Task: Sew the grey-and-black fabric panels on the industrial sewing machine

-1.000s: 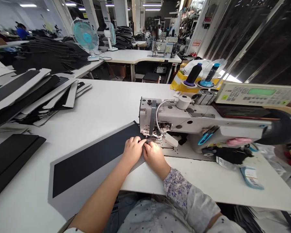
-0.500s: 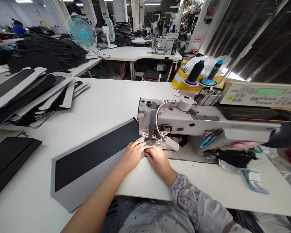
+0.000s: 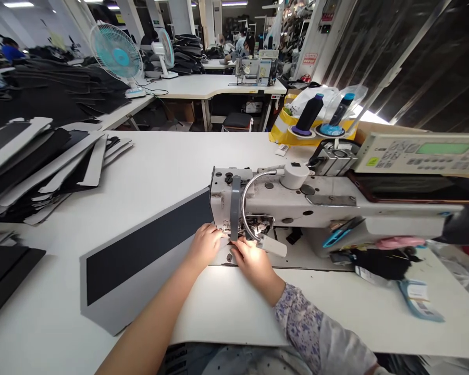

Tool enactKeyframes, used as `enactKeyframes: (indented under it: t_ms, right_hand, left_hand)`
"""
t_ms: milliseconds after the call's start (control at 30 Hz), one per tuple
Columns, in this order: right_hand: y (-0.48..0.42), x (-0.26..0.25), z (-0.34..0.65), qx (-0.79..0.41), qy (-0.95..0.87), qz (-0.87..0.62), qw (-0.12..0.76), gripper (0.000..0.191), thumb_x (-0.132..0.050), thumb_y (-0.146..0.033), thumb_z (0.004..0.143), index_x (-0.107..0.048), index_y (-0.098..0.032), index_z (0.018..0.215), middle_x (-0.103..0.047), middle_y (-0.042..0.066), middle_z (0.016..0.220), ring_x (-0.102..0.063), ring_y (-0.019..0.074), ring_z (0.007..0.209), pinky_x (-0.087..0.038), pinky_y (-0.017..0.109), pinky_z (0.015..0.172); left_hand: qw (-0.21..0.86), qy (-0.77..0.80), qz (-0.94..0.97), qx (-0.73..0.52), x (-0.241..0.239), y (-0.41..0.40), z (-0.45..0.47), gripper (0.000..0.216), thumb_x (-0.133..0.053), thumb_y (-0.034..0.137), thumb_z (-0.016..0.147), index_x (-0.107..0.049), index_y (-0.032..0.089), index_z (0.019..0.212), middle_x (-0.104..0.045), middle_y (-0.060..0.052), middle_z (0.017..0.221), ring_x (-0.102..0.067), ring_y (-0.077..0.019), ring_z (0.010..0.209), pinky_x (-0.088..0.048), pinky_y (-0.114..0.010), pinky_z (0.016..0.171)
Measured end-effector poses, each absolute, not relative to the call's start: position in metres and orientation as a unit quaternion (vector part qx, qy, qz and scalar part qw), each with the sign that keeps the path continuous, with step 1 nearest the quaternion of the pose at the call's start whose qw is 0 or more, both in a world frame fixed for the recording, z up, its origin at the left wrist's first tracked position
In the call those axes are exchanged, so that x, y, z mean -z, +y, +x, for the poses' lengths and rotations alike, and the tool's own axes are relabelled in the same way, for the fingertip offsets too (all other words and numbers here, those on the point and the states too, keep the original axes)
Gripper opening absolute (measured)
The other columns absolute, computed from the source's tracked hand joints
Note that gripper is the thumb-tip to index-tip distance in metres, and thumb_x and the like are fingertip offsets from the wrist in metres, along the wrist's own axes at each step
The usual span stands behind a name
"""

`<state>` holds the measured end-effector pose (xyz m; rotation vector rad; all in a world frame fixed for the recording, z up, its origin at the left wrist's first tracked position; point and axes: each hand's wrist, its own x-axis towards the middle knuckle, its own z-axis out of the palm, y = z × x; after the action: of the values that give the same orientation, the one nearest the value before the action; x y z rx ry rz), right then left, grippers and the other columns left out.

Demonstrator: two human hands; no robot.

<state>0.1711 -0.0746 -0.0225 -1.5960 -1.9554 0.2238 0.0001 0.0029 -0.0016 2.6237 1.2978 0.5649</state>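
Note:
A long flat panel (image 3: 140, 250), black in the middle with grey borders, lies slantwise on the white table, its far right end reaching behind the head of the sewing machine (image 3: 289, 195). At the panel's near right end, my left hand (image 3: 204, 245) has its fingers bent and closed on the edge, close to the needle area. My right hand (image 3: 254, 262) is beside it, just under the machine's head, thumb and forefinger pinched together near the presser foot. Whatever lies between those fingertips is too small to make out. The machine's lamp (image 3: 273, 245) shines on the right hand.
Stacked grey and black strips (image 3: 42, 166) cover the table's left side, with a black folded piece (image 3: 10, 278) nearer me. Thread cones (image 3: 309, 115) stand behind the machine. A control panel (image 3: 418, 152) is at right. Fans (image 3: 117, 52) and co-workers are farther back.
My left hand has gone from lying fairly flat to bent fingers, slightly farther left. The right fingertips sit closer under the machine head. The view has shifted a little.

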Motion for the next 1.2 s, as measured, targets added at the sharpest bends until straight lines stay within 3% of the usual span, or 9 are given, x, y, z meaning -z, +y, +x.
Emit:
enactKeyframes:
  t_ms: [167, 333, 600, 867, 1200]
  right_hand:
    - [-0.089, 0.015, 0.223, -0.022, -0.702, -0.627, 0.337, 0.028, -0.043, -0.021, 0.091, -0.07, -0.02, 0.097, -0.068, 0.009, 0.094, -0.061, 0.0226, 0.093, -0.049, 0.037, 0.086]
    - [-0.1, 0.018, 0.283, 0.086, -0.64, -0.715, 0.268, 0.031, -0.043, -0.02, 0.09, -0.068, -0.015, 0.107, -0.062, 0.015, 0.112, -0.054, 0.0274, 0.1, -0.044, 0.045, 0.091]
    - [-0.092, 0.028, 0.286, 0.073, -0.642, -0.717, 0.26, 0.031, -0.042, -0.019, 0.092, -0.068, -0.015, 0.107, -0.064, 0.012, 0.103, -0.053, 0.0245, 0.093, -0.044, 0.038, 0.087]
    - [-0.098, 0.028, 0.288, 0.043, -0.64, -0.719, 0.267, 0.035, -0.04, -0.017, 0.091, -0.064, -0.014, 0.116, -0.062, 0.012, 0.093, -0.056, 0.0234, 0.087, -0.046, 0.036, 0.081]
    - [-0.097, 0.026, 0.287, 0.008, -0.627, -0.722, 0.292, 0.035, -0.038, -0.027, 0.093, -0.065, -0.013, 0.112, -0.067, 0.013, 0.097, -0.061, 0.0246, 0.087, -0.049, 0.038, 0.081]
  left_hand:
    - [0.058, 0.435, 0.88, -0.183, 0.005, 0.008, 0.001, 0.039, -0.047, 0.0, 0.077, -0.073, 0.026, 0.089, -0.068, -0.004, 0.089, -0.056, -0.0209, 0.092, -0.048, -0.034, 0.084]
    - [0.033, 0.442, 0.879, -0.176, 0.004, 0.006, 0.005, 0.038, -0.045, 0.001, 0.078, -0.073, 0.025, 0.09, -0.067, -0.005, 0.091, -0.057, -0.0211, 0.09, -0.047, -0.034, 0.082]
    - [-0.056, 0.547, 0.824, -0.133, -0.011, -0.016, 0.003, 0.025, -0.046, 0.019, 0.088, -0.068, 0.018, 0.099, -0.063, -0.01, 0.094, -0.055, -0.0249, 0.089, -0.044, -0.036, 0.078]
    - [-0.064, 0.514, 0.855, -0.041, -0.019, -0.068, 0.004, 0.038, -0.043, 0.019, 0.092, -0.058, 0.03, 0.125, -0.059, -0.008, 0.094, -0.053, -0.021, 0.079, -0.042, -0.032, 0.069]
    - [-0.064, 0.556, 0.823, -0.094, -0.008, -0.067, 0.008, 0.037, -0.041, 0.016, 0.091, -0.062, 0.029, 0.119, -0.062, -0.009, 0.104, -0.055, -0.0227, 0.088, -0.044, -0.036, 0.077]
